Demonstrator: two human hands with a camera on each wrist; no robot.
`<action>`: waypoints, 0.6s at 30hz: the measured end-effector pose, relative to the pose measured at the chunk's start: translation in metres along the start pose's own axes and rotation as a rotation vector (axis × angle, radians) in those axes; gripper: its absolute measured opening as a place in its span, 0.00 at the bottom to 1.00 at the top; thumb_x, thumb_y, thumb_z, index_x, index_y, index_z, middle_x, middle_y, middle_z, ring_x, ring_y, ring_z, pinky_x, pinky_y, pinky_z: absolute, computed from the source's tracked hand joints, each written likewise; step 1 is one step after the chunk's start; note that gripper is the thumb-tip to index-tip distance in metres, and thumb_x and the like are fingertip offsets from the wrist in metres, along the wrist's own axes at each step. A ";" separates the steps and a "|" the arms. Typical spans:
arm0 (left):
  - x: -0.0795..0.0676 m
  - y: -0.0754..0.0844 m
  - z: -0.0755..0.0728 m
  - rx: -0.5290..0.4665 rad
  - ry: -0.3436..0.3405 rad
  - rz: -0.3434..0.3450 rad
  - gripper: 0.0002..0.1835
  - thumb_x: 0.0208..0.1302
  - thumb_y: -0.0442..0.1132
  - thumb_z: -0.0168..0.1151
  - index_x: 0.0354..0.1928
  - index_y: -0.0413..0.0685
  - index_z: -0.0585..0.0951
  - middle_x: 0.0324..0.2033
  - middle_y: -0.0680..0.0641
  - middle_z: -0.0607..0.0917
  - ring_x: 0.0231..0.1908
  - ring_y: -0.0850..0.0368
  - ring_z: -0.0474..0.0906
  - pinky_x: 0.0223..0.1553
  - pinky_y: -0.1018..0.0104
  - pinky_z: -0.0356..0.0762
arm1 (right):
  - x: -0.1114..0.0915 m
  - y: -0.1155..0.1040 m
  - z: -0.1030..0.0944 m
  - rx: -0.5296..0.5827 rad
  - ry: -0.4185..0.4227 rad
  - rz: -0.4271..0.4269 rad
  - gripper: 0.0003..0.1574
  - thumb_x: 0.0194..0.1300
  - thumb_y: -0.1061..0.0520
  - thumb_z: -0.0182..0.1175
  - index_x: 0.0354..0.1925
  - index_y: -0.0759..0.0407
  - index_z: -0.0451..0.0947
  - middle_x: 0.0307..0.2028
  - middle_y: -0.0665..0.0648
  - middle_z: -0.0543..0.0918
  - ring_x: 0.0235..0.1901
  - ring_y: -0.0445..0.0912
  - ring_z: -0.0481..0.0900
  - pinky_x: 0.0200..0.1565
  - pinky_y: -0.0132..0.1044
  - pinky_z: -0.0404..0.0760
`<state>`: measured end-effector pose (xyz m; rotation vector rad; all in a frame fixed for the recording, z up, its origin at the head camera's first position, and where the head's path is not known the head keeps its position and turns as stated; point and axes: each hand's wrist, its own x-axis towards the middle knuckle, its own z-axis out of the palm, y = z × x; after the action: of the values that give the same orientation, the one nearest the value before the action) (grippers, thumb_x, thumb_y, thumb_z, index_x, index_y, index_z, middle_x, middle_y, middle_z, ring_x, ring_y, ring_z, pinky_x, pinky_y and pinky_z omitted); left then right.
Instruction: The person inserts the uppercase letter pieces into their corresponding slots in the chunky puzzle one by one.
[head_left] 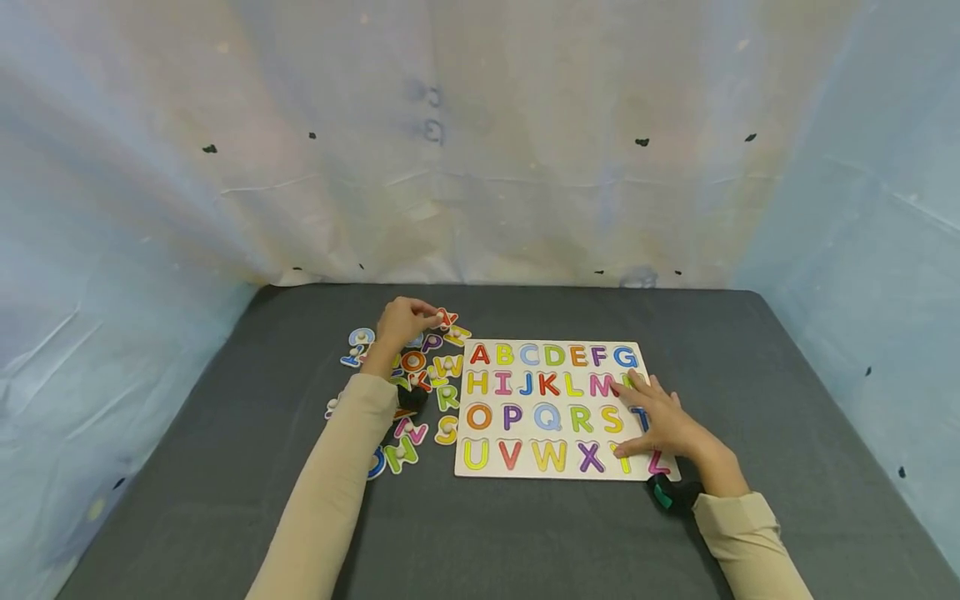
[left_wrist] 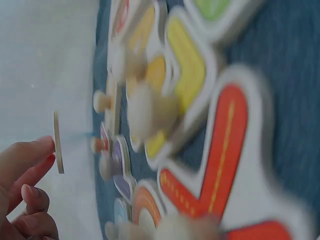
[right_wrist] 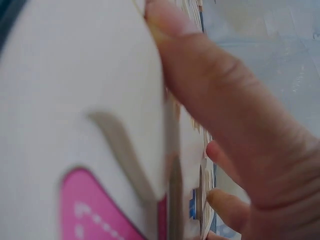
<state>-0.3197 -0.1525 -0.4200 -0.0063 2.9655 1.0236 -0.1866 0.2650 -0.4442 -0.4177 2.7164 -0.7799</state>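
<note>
My left hand pinches a red letter piece beyond the board's upper left corner. In the left wrist view that piece shows edge-on at the fingertips, raised above the other pieces. The alphabet board lies flat, its rows of coloured letters running from A to Z. My right hand rests spread over the board's right side, covering part of several letters. In the right wrist view, the thumb lies at the board's surface near the pink letter.
Loose knobbed letter pieces lie scattered left of the board, among them an orange O, a green R, a yellow S and a yellow W. A dark cloth covers the table. Pale sheeting hangs around it.
</note>
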 end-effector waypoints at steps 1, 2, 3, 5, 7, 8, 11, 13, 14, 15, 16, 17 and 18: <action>-0.002 0.001 0.000 -0.005 0.008 0.014 0.16 0.62 0.51 0.65 0.45 0.49 0.87 0.22 0.52 0.75 0.22 0.58 0.65 0.25 0.67 0.58 | 0.000 0.000 0.000 0.000 0.001 -0.001 0.70 0.37 0.38 0.77 0.72 0.59 0.57 0.74 0.74 0.45 0.72 0.76 0.35 0.63 0.77 0.34; -0.005 0.002 0.001 -0.006 0.014 0.028 0.16 0.62 0.51 0.65 0.45 0.49 0.87 0.20 0.54 0.73 0.21 0.59 0.63 0.24 0.68 0.57 | 0.000 0.000 0.001 0.000 0.001 -0.001 0.70 0.37 0.37 0.77 0.72 0.59 0.57 0.74 0.74 0.45 0.72 0.76 0.35 0.63 0.77 0.34; -0.007 0.003 0.001 -0.015 0.018 0.041 0.16 0.62 0.50 0.65 0.45 0.49 0.87 0.18 0.55 0.71 0.20 0.59 0.62 0.24 0.68 0.56 | 0.000 0.000 0.001 0.002 0.000 -0.001 0.70 0.37 0.37 0.77 0.72 0.59 0.57 0.74 0.74 0.45 0.72 0.76 0.35 0.63 0.77 0.34; -0.010 0.006 0.003 -0.037 0.018 0.058 0.15 0.62 0.49 0.65 0.45 0.48 0.87 0.16 0.56 0.68 0.18 0.60 0.60 0.23 0.68 0.55 | 0.000 0.000 0.001 0.005 -0.002 0.000 0.70 0.37 0.37 0.77 0.72 0.59 0.57 0.74 0.74 0.45 0.72 0.75 0.35 0.63 0.76 0.34; -0.014 0.008 0.004 -0.070 0.016 0.066 0.15 0.62 0.48 0.65 0.44 0.47 0.87 0.15 0.56 0.66 0.17 0.60 0.58 0.22 0.68 0.54 | 0.000 0.000 0.001 0.007 -0.002 -0.001 0.70 0.37 0.37 0.77 0.72 0.59 0.57 0.74 0.74 0.45 0.72 0.76 0.35 0.63 0.76 0.33; -0.015 0.009 0.004 -0.089 0.011 0.067 0.15 0.62 0.48 0.65 0.45 0.47 0.87 0.15 0.56 0.66 0.17 0.60 0.58 0.22 0.68 0.54 | 0.000 0.000 0.001 0.009 -0.004 -0.001 0.70 0.37 0.37 0.77 0.72 0.59 0.57 0.74 0.74 0.45 0.72 0.76 0.35 0.63 0.76 0.33; -0.019 0.012 0.006 -0.128 -0.006 0.073 0.15 0.62 0.47 0.66 0.45 0.46 0.87 0.13 0.56 0.65 0.15 0.61 0.57 0.21 0.68 0.54 | 0.000 0.000 0.001 0.005 -0.001 -0.003 0.70 0.37 0.37 0.77 0.72 0.59 0.57 0.74 0.74 0.45 0.72 0.76 0.35 0.63 0.77 0.33; -0.022 0.014 0.007 -0.154 -0.017 0.079 0.15 0.61 0.46 0.66 0.45 0.46 0.87 0.13 0.57 0.66 0.15 0.61 0.58 0.21 0.69 0.55 | 0.000 0.000 0.001 0.002 0.001 -0.004 0.70 0.37 0.37 0.77 0.72 0.59 0.57 0.74 0.74 0.45 0.72 0.76 0.36 0.63 0.77 0.34; -0.023 0.016 0.008 -0.164 -0.023 0.085 0.15 0.61 0.46 0.66 0.45 0.45 0.87 0.13 0.57 0.66 0.15 0.61 0.59 0.21 0.69 0.55 | 0.000 0.001 0.001 0.000 0.002 -0.004 0.70 0.37 0.37 0.77 0.72 0.59 0.57 0.74 0.74 0.45 0.72 0.76 0.36 0.63 0.77 0.34; -0.025 0.017 0.009 -0.172 -0.027 0.091 0.14 0.61 0.46 0.66 0.45 0.45 0.87 0.13 0.57 0.66 0.16 0.61 0.59 0.21 0.69 0.56 | 0.000 0.001 0.001 -0.003 0.004 -0.004 0.70 0.37 0.37 0.77 0.72 0.59 0.57 0.74 0.74 0.45 0.72 0.76 0.36 0.63 0.77 0.34; -0.026 0.019 0.010 -0.183 -0.029 0.098 0.14 0.61 0.45 0.66 0.44 0.45 0.87 0.13 0.57 0.66 0.16 0.61 0.59 0.22 0.69 0.56 | 0.000 0.001 0.001 -0.004 0.005 -0.004 0.70 0.37 0.37 0.77 0.72 0.59 0.57 0.74 0.74 0.45 0.72 0.76 0.36 0.63 0.77 0.34; -0.028 0.021 0.012 -0.189 -0.033 0.099 0.13 0.61 0.45 0.67 0.43 0.45 0.87 0.13 0.57 0.66 0.16 0.61 0.59 0.23 0.69 0.57 | 0.000 0.001 0.001 -0.006 0.005 -0.004 0.70 0.37 0.36 0.77 0.72 0.59 0.57 0.74 0.74 0.45 0.72 0.76 0.36 0.63 0.77 0.34; -0.029 0.022 0.014 -0.194 -0.034 0.096 0.13 0.60 0.45 0.67 0.43 0.45 0.87 0.13 0.57 0.66 0.17 0.60 0.59 0.23 0.69 0.57 | 0.000 0.001 0.001 -0.005 0.004 -0.003 0.70 0.37 0.36 0.77 0.72 0.59 0.57 0.74 0.74 0.45 0.72 0.76 0.36 0.63 0.77 0.34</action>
<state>-0.2905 -0.1265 -0.4170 0.1523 2.8483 1.3044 -0.1866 0.2652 -0.4457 -0.4223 2.7226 -0.7765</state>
